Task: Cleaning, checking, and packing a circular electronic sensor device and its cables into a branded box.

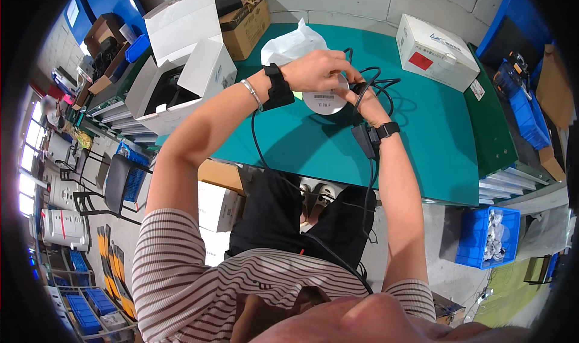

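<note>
A round device (pixel 326 103) shows its white, labelled flat face just over the green table, between my hands. My left hand (pixel 316 69) reaches over its far side, fingers bent and pressed together near the device's right edge; what they pinch is hidden. My right hand (pixel 368 106) is closed at the right edge, its fingertips overlapping the white face. A black cable (pixel 386 84) lies in loose loops beside my right hand, and part of it passes close to the fingers. Behind my left hand sits a crumpled white plastic bag (pixel 294 43).
An open white box (pixel 208 69) with black contents stands left of the green table (pixel 422 144). A brown carton (pixel 247 26) is behind it. At the back right is a closed white box (pixel 435 52). A blue bin (pixel 487 237) stands on the floor, right. Black cable hangs over the table's front edge.
</note>
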A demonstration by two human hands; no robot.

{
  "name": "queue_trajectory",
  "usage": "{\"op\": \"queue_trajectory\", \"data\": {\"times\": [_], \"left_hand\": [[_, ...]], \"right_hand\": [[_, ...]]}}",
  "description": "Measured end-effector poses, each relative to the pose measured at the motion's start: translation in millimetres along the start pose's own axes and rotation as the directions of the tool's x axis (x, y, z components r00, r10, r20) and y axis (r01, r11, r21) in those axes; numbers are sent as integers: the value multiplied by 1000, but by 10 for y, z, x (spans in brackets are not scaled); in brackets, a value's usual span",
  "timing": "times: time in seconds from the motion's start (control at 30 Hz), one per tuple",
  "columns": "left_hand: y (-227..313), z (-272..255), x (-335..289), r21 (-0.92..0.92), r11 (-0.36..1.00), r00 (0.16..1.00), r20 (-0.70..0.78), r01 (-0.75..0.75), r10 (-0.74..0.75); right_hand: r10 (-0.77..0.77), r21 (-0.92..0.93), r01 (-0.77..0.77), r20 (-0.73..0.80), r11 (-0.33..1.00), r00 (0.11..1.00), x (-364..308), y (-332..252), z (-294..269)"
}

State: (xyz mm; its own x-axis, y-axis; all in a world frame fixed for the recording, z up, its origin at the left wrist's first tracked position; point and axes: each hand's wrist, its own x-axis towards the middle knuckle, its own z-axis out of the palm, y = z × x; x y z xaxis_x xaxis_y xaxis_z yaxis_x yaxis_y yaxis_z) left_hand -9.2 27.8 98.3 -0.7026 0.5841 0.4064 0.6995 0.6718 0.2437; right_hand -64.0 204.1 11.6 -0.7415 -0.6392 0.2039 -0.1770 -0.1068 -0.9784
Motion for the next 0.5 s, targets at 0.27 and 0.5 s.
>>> {"op": "queue_trajectory", "data": {"times": [0.27,0.5], "left_hand": [[-21,117,-44,123,987,990,-82,-103,113],[84,217,-323,531,835,952,-303,142,31]], "right_hand": [[27,-76,-22,58,997,998,60,82,-34],[-39,-45,35,-88,998,995,104,185,-66]]}}
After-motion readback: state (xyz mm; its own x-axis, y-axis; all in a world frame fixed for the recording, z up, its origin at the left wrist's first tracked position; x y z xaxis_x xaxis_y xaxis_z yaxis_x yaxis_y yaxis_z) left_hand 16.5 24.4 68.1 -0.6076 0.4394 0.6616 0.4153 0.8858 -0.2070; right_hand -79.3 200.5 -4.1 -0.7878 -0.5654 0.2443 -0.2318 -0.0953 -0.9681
